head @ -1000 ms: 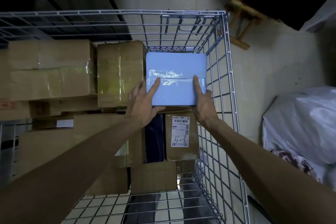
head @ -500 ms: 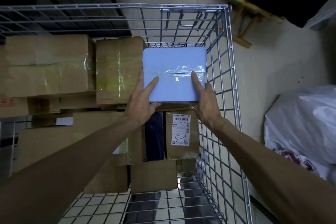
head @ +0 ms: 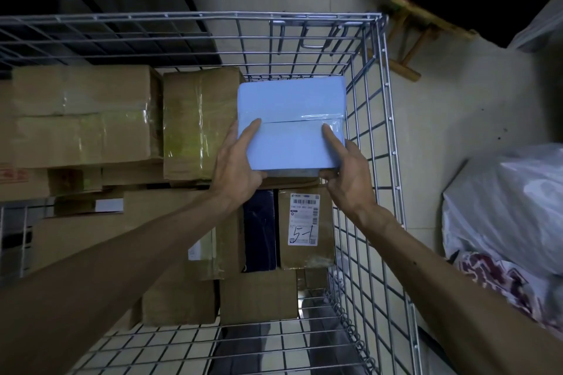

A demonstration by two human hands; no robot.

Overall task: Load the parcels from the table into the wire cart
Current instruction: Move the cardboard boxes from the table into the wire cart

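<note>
Blue parcel (head: 292,122): in cart (head: 384,106), far right corner, over brown boxes (head: 199,122). Left hand (head: 236,167) and right hand (head: 347,173) grip its near corners, thumbs on top. Likely stiff and light; wrap probably slick. Best held by opposite edges.

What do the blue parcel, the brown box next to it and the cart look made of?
Blue parcel: smooth pale-blue wrap or coated card, slight sheen; crisp edges suggest a box inside, glossy clear tape across it. Brown box: matte cardboard, wrinkled shiny clear tape. Wire cart: metal wire grid, bright silvery finish, probably plated.
</note>
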